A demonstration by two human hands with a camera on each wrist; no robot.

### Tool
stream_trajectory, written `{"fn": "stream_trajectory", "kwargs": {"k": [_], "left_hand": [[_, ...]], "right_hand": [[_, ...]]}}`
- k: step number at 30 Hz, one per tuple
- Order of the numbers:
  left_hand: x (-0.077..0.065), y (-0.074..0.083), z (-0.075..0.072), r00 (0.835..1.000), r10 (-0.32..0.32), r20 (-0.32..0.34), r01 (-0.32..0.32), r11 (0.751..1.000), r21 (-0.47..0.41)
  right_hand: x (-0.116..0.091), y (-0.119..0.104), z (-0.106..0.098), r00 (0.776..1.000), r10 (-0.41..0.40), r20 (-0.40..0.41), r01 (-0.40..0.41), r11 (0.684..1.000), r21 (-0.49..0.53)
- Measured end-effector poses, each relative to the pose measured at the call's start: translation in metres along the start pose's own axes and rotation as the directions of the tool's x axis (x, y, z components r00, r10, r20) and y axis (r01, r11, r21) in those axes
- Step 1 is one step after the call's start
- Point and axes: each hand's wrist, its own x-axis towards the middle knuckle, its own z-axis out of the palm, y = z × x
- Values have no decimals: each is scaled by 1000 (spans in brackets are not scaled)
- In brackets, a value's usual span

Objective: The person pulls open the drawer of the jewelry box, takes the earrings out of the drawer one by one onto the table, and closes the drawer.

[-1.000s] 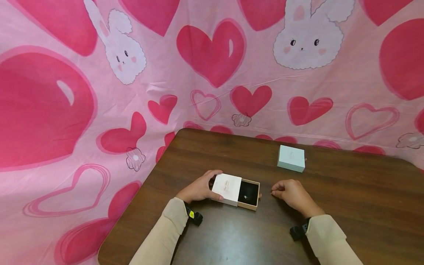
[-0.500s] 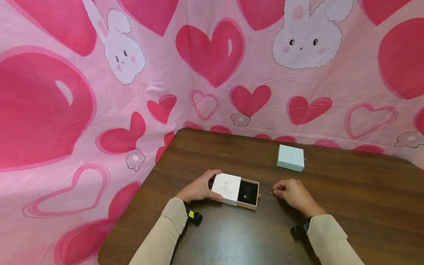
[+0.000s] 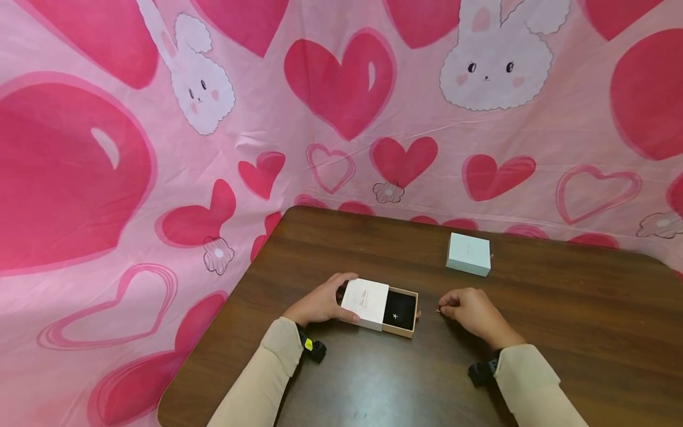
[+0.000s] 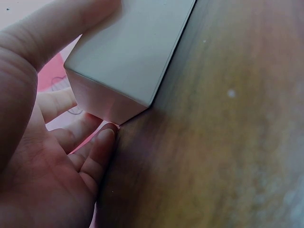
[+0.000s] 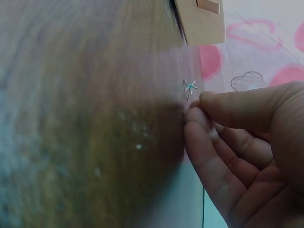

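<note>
My left hand (image 3: 320,301) grips the closed end of a white box sleeve (image 3: 368,301), its thumb on the near side and fingers at the far side. From the sleeve's right end, a tan drawer (image 3: 398,333) stands partly pulled out. Black padding (image 3: 402,301) lines it and carries a small silver star-shaped earring (image 3: 395,316). To the right of the drawer, my right hand (image 3: 472,311) pinches a second star-shaped earring (image 5: 190,87) between thumb and forefinger, just over the table. The left wrist view shows the sleeve's plain end (image 4: 104,99) near my palm.
A pale mint box (image 3: 468,254) sits farther back on the brown wooden table (image 3: 347,243). Pink heart-and-rabbit cloth (image 3: 341,89) hangs behind the table and along its left side. A small tab (image 3: 418,315) sticks out from the drawer's front.
</note>
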Motion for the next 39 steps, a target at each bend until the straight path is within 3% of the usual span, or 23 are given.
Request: {"fn": "stream_trajectory", "kwargs": {"k": [12,23,34,39], "left_hand": [[0,2,1,1000,4,-1,-4,1000,11],[1,1,1,1000,0,2,0,1000,15],[0,1,0,1000,9,-1,-9,1000,13],[0,1,0,1000,15,-2,-15,1000,13]], "right_hand": [[-5,5,-4,999,43,-25,-42,999,26],[-8,6,-9,984,114,-135,-78,966,248],[-5,-4,-10,980,117,-162,-76,967,243],[-3,-10,-9,980,130,-152,-81,953,291]]}}
